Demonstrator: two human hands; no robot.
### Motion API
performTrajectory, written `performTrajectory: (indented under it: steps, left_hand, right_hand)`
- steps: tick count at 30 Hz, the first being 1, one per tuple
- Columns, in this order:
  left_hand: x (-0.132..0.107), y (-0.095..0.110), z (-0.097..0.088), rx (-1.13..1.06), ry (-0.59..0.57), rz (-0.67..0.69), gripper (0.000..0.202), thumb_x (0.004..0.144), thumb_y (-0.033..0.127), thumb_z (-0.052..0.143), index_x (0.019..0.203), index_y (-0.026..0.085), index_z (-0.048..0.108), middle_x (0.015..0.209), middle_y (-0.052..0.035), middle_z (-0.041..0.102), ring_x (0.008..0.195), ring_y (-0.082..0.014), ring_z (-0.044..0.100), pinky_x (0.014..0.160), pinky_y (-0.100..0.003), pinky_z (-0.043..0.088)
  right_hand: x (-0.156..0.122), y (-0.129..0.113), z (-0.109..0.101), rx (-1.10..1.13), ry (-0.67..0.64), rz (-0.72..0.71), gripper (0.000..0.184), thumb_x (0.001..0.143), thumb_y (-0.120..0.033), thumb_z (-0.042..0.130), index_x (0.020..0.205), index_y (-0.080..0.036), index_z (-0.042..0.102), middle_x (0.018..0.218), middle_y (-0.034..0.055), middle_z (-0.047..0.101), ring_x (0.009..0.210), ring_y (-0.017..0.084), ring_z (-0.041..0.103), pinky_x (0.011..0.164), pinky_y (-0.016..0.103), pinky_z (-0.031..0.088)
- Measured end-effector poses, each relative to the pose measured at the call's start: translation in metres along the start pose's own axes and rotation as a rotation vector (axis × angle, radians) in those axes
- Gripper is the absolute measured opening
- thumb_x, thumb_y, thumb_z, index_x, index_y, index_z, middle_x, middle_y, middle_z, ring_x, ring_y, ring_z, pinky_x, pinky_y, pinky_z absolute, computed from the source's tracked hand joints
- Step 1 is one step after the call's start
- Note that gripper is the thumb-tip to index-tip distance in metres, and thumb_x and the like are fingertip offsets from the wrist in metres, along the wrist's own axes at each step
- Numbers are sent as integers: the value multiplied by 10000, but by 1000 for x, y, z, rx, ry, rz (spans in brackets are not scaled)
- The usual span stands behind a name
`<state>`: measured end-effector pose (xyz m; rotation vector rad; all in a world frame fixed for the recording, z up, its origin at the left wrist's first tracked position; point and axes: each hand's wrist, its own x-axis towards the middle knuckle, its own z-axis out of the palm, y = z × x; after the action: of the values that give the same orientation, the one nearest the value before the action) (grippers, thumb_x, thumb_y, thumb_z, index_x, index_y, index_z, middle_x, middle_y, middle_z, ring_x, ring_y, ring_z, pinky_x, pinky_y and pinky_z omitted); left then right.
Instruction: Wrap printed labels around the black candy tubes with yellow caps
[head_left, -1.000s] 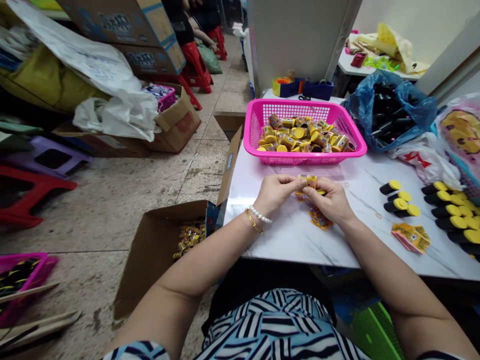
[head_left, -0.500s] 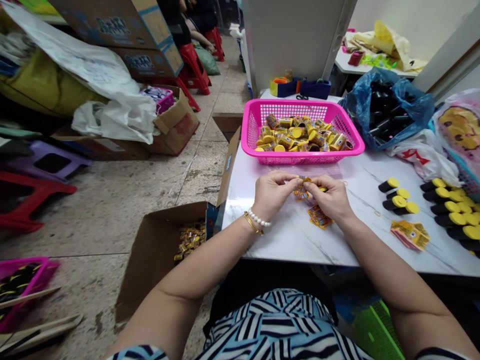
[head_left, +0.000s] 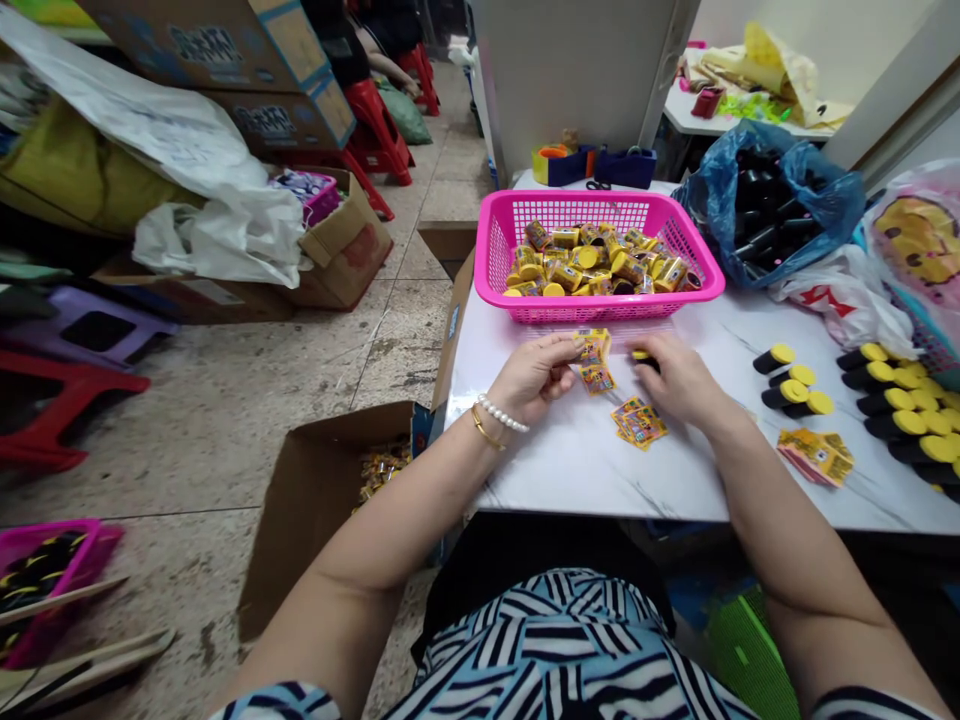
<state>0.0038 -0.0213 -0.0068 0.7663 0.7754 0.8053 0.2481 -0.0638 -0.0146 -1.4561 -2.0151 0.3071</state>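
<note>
Between the thumb and fingers of my left hand [head_left: 534, 378] is a yellow printed label [head_left: 594, 347], held up over the white table. Another label [head_left: 598, 379] shows just below it. My right hand [head_left: 679, 375] is closed round a small black canister with a yellow cap [head_left: 643, 356], mostly hidden by the fingers. On the table between my forearms lies a loose pile of labels [head_left: 640, 422]. Beyond both hands stands a pink basket [head_left: 600, 309] with many label-wrapped canisters [head_left: 589, 258] in it.
At right, black canisters with yellow caps [head_left: 896, 423] stand in rows near a stack of labels [head_left: 816, 458]. A blue plastic bag [head_left: 832, 235] of black canisters is behind them. Left of the table, an open cardboard box [head_left: 292, 510] holds wrapped canisters. Tape dispensers [head_left: 626, 168] stand at the back.
My hands have moved apart: the left hand went slightly left with the label, the right hand slightly right with the canister. The view has shifted slightly.
</note>
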Motion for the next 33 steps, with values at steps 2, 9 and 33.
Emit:
performTrajectory:
  steps: [2,9,33]
  left_hand:
    - [0,3,-2,-36,-25,-1,268,752,302,861,965,160,780,937,-49,767,438,2,436,360,-154,225]
    - [2,9,-2,-42,-31,-52,267,703,267,868,918,133,783,901,-77,770,454,-3,418,352,-149,186]
    - [7,5,4,-203,-51,-186,190,795,87,806,978,82,752,726,3,652,408,23,378,327,-84,152]
  right_hand:
    - [-1,7,7,-85,-129,-49,301,907,-174,565,1157,-175,732,1166,146,739,1099,286,672,1025,478,549]
    - [-4,5,-13,-188,23,-8,365,969,-292,582,1296,-211,723,1319,152,711,1179,303,673,1056,492,535]
    - [0,-40,1,1039,100,367,497,736,-555,882,1114,-268,735,1103,46,770,1060,233,730,1024,417,585]
